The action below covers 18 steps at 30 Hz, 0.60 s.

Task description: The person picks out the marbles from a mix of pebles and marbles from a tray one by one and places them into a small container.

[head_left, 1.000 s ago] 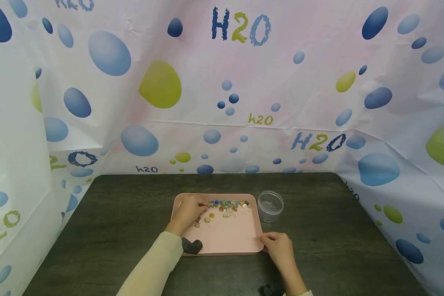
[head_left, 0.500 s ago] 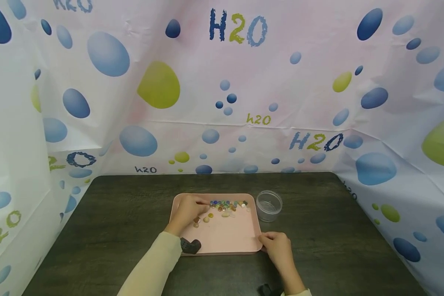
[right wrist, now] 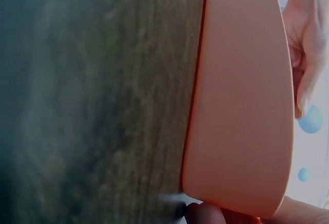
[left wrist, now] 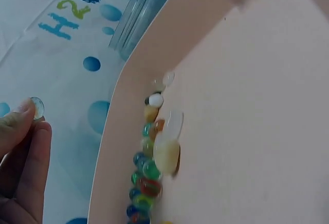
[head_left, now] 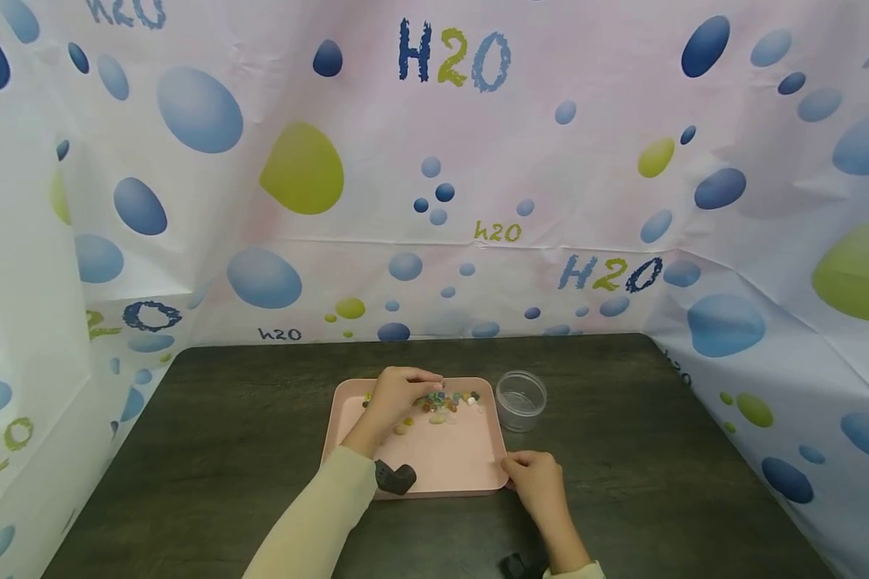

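Observation:
My left hand (head_left: pixel 398 394) is raised over the far part of the pink tray (head_left: pixel 449 470). Between thumb and fingertip it pinches a small clear glass marble (left wrist: pixel 38 108), plain in the left wrist view. Below it, a row of coloured marbles (left wrist: pixel 149 170) lies along the tray's far wall, and a pale yellowish stone (left wrist: pixel 167 154) sits beside them. My right hand (head_left: pixel 539 482) grips the tray's near right corner, thumb on the rim; its fingers are partly hidden under the edge in the right wrist view.
Just right of the tray's far corner stands a round clear plastic container (head_left: pixel 521 402). A dark wood-grain table (head_left: pixel 659 482) lies beneath everything. Behind it hangs a white sheet (head_left: pixel 478 145) printed with blue and green drops.
My left hand has lifted from the left part of the tray and moved right, now above the marbles. The right hand keeps hold of the corner. The head view has shifted slightly.

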Tool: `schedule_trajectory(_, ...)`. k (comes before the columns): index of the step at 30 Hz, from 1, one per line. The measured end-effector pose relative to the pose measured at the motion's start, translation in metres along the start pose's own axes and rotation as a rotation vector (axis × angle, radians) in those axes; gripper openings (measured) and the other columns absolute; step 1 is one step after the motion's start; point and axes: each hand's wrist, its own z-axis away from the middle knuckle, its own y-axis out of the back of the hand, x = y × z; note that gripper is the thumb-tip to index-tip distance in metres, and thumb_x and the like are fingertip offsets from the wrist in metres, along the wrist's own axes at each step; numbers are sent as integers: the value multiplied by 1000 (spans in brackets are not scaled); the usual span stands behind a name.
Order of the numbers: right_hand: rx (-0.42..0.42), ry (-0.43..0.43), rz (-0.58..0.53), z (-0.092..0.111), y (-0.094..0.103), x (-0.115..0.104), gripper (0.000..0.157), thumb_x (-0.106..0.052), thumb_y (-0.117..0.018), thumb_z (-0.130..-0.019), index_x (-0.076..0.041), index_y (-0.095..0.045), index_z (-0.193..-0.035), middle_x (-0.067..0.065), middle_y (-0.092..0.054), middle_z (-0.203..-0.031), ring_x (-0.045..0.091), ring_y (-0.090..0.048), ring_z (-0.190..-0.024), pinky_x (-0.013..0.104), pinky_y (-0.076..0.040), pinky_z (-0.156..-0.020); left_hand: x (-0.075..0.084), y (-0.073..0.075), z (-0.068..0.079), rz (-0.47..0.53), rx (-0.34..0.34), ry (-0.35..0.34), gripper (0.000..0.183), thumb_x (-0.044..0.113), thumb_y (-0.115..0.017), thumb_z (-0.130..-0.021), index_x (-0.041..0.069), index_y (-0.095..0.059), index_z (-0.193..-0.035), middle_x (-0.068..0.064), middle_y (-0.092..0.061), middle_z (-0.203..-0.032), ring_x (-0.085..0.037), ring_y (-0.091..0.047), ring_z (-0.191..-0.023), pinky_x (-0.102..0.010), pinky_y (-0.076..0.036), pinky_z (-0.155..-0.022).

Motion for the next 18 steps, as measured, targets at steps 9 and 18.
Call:
schedule_trajectory(9, 18, 9, -3, 1, -2, -2, 14, -5, -69, -81, 5, -78, -84, 14, -75, -75, 5, -61, -55, 18, -49, -50, 13, -26, -12, 61, -60, -9, 21, 24, -76, -89, 11, -79, -105, -7, -77, -105, -30, -61, -65, -37, -54, -57)
schedule_trajectory(18, 20, 23, 3, 1, -3, 0, 15, -5, -69, -82, 5, -79, -85, 13, -75, -74, 5, -60, -54, 18, -48, -50, 20, -58, -24, 87, -77, -28, 23, 21, -75, -89, 7, -78, -107, -7, -78, -101, -15, -51, -56, -27, -44, -47)
